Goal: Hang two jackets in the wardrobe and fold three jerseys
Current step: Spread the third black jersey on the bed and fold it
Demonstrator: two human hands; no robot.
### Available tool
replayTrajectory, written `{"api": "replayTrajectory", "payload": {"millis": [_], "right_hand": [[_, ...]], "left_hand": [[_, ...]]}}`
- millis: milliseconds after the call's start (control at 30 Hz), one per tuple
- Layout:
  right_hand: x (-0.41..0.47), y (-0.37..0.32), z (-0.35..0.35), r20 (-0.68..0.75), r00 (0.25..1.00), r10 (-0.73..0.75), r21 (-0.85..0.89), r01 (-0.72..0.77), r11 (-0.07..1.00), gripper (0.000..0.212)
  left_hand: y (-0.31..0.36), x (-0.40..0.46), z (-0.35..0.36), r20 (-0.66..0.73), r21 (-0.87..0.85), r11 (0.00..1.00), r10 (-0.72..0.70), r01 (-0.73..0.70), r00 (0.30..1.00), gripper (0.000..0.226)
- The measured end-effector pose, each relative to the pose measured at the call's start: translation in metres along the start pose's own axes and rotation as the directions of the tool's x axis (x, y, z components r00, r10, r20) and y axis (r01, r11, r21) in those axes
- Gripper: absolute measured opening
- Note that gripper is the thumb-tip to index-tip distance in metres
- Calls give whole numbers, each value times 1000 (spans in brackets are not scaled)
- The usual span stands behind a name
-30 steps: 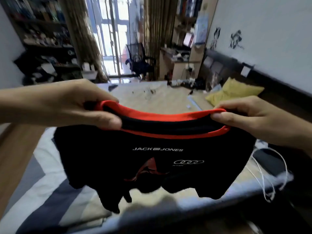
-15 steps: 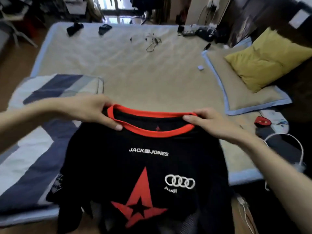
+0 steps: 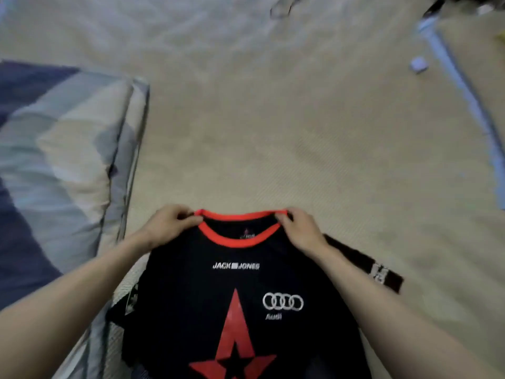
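Observation:
A black jersey (image 3: 207, 291) with a red collar, a red star and white logos lies front-up on the beige bed sheet (image 3: 273, 132), near the bed's front edge. My left hand (image 3: 169, 225) pinches the left end of the collar. My right hand (image 3: 299, 228) pinches the right end of it. One sleeve spreads out to the right over the sheet; the left sleeve is bunched under my left forearm. The jersey's lower part runs out of view at the bottom.
A folded quilt (image 3: 54, 165) in blue, grey and cream lies on the left of the bed. A blue-edged pillow (image 3: 475, 91) sits at the right, with a small white object (image 3: 418, 65) beside it. A dark cable (image 3: 281, 6) lies at the top.
The jersey went from hanging in the air in front of me to lying on the sheet. Both hands moved down and forward with the collar, and my view tipped down at the bed.

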State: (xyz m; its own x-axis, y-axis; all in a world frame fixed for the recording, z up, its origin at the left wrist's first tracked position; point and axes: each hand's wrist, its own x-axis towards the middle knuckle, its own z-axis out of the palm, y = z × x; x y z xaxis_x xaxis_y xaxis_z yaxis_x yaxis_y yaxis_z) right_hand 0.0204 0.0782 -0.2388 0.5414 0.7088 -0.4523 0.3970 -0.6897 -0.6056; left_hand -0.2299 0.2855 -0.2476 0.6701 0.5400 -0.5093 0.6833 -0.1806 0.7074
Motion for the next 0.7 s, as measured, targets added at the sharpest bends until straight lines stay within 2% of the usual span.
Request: {"api": "replayTrajectory", "payload": {"millis": [133, 200, 267, 400, 533, 567, 700], "right_hand": [[63, 6, 11, -136, 989, -58, -138, 39, 990, 36], [93, 0, 5, -148, 986, -83, -140, 62, 988, 33], [122, -9, -1, -148, 985, -94, -106, 79, 991, 34], [175, -26, -14, -140, 988, -68, -15, 67, 998, 46], [201, -29, -22, -125, 992, 15, 188, 9, 982, 80], [202, -29, -23, -119, 992, 43, 227, -15, 974, 80], [205, -33, -28, -104, 991, 84, 262, -54, 963, 58]], "left_hand": [[-21, 45, -13, -73, -140, 989, 30, -40, 997, 60], [-20, 70, -24, -100, -210, 976, 28, -49, 995, 52], [-13, 95, -37, -150, -281, 959, 4, -46, 989, 38], [3, 141, -53, -264, -418, 902, -4, -111, 964, 24], [3, 158, -52, -351, -383, 914, -11, -133, 936, 27], [3, 159, -51, -357, -377, 917, -11, -133, 934, 27], [1, 163, -52, -351, -397, 908, -11, -138, 936, 30]]}}
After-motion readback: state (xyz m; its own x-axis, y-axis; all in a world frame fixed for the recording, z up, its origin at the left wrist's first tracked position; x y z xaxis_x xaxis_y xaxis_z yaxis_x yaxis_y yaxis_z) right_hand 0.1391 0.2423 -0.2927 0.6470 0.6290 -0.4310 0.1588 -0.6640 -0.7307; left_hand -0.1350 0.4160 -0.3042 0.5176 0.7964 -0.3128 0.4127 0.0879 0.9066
